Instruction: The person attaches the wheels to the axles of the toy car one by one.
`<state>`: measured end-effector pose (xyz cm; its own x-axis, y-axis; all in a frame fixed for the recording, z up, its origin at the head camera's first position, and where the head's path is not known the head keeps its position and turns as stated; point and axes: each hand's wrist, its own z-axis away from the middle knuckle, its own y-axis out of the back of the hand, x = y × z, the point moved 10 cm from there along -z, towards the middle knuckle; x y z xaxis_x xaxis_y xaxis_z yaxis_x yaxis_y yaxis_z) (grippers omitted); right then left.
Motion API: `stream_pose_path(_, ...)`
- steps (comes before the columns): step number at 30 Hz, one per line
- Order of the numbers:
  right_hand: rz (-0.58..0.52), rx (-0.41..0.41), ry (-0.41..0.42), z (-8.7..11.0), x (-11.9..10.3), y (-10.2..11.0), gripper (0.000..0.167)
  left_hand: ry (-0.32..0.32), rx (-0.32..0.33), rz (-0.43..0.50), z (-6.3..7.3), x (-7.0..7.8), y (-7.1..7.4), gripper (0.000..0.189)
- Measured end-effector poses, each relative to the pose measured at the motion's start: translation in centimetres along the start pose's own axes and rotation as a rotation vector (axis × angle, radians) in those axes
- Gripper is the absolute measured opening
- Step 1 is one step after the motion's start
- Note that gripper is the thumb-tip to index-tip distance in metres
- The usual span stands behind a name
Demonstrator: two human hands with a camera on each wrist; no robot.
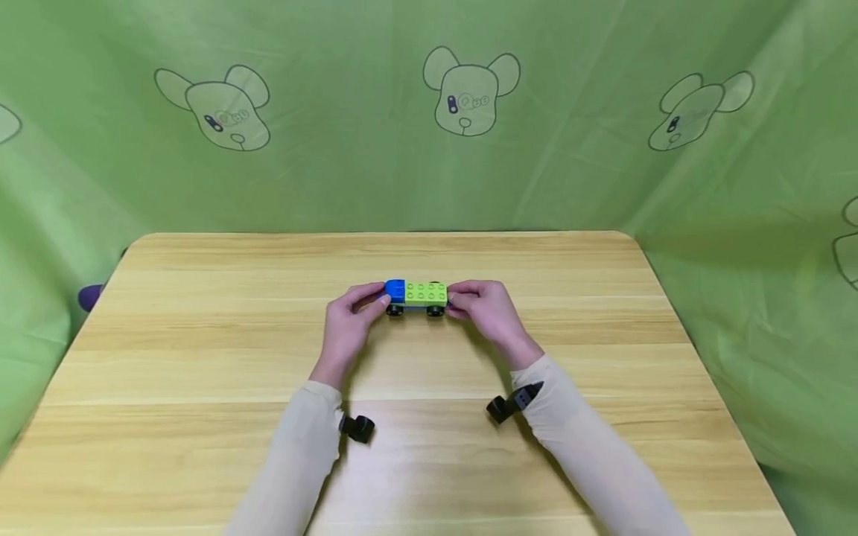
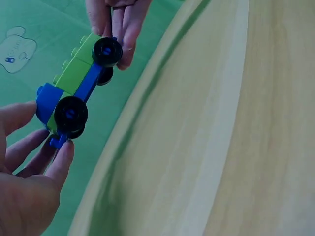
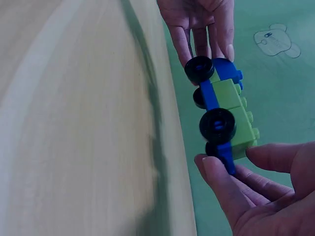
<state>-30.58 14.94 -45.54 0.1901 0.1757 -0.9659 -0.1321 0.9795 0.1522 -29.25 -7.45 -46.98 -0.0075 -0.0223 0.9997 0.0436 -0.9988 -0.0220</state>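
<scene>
A toy car (image 1: 425,292) of building blocks, with lime green studded bricks, a blue curved brick (image 2: 47,102) at one end, a blue base and black wheels (image 3: 217,126), is held between both hands. My left hand (image 1: 347,321) pinches the end with the blue curved brick, thumb on the near side. At the opposite end, my right hand (image 1: 488,311) grips the green brick and the blue base's tip between thumb and fingers. Both wrist views show the car from its wheeled side, apart from the tabletop. Fingertips behind the car are partly hidden.
The wooden table (image 1: 429,476) spreads under both arms. Green curtains (image 1: 348,171) with mouse-like drawings hang behind and at the sides. A purple object (image 1: 89,298) shows past the table's left edge. Black cameras (image 1: 357,429) are strapped at both wrists.
</scene>
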Motion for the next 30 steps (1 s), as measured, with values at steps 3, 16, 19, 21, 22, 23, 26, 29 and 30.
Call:
stream_pose_path(3, 0.025, 0.003, 0.001, -0.6, 0.1, -0.1, 0.029, 0.031, 0.013, -0.026, -0.7, -0.6, -0.1, 0.032)
stream_pose_path(16, 0.195, 0.033, 0.073, -2.8, 0.0, -0.1, 0.033, 0.019, 0.069, -0.092, -3.2, -0.7, 0.0, 0.031)
stream_pose_path(19, 0.174, 0.036, 0.077, -3.5, 0.1, -0.1, 0.034, 0.02, 0.072, -0.118, -3.9, -0.7, -0.1, 0.032)
stream_pose_path(21, 0.154, 0.038, 0.08, -4.0, 0.2, 0.1, 0.034, 0.035, 0.069, -0.127, -4.4, -1.0, -0.2, 0.032)
stream_pose_path(22, 0.148, 0.041, 0.08, -4.2, 0.2, 0.1, 0.034, 0.049, 0.067, -0.127, -4.7, -1.1, -0.3, 0.032)
stream_pose_path(23, 0.139, 0.043, 0.08, -4.5, 0.3, 0.2, 0.034, 0.061, 0.063, -0.125, -4.9, -1.2, -0.4, 0.032)
stream_pose_path(26, 0.129, 0.049, 0.078, -5.0, 0.4, 0.4, 0.033, 0.088, 0.057, -0.113, -5.5, -1.6, -0.5, 0.033)
stream_pose_path(29, 0.108, 0.049, 0.077, -5.5, 0.5, 0.5, 0.034, 0.101, 0.048, -0.097, -6.1, -1.8, -0.7, 0.034)
stream_pose_path(30, 0.103, 0.048, 0.076, -5.7, 0.5, 0.5, 0.035, 0.106, 0.044, -0.096, -6.3, -1.8, -0.7, 0.035)
